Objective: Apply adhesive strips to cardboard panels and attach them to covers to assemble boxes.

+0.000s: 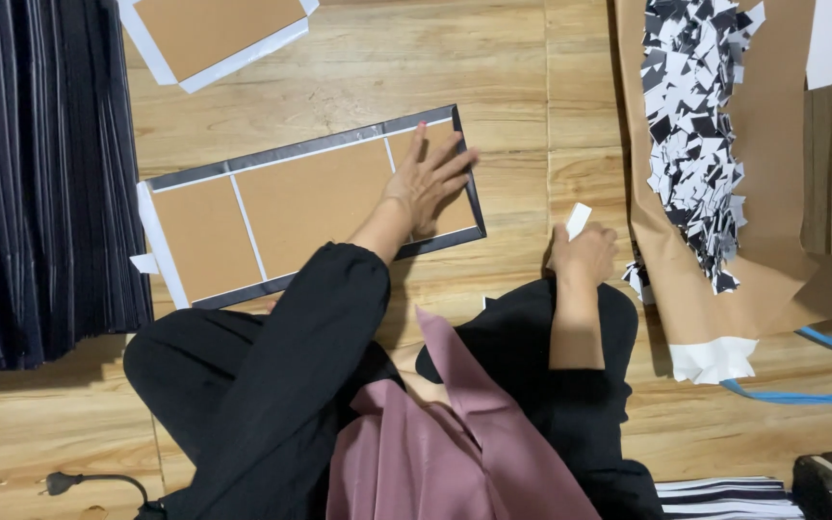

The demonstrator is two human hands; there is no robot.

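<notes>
Seated on wooden floor (358, 77), legs crossed. A brown cardboard panel (310, 207) with dark taped border and white dividing strips lies flat on the floor just ahead of the knees. Its long axis is seen running left to right, the right end tilted slightly away.

Left hand (428, 181) is laid palm-down, fingers spread, on the panel's right end near the far right corner; nothing is pinched. Right hand (585, 252) is held just off the panel's right end, near but apart, closed around a small white paper strip (578, 220) that sticks up from the fingers.

Strip lies right of the pressed end. Paper scrap heap (700, 116) noted on brown sheet (772, 202) further right.
</notes>
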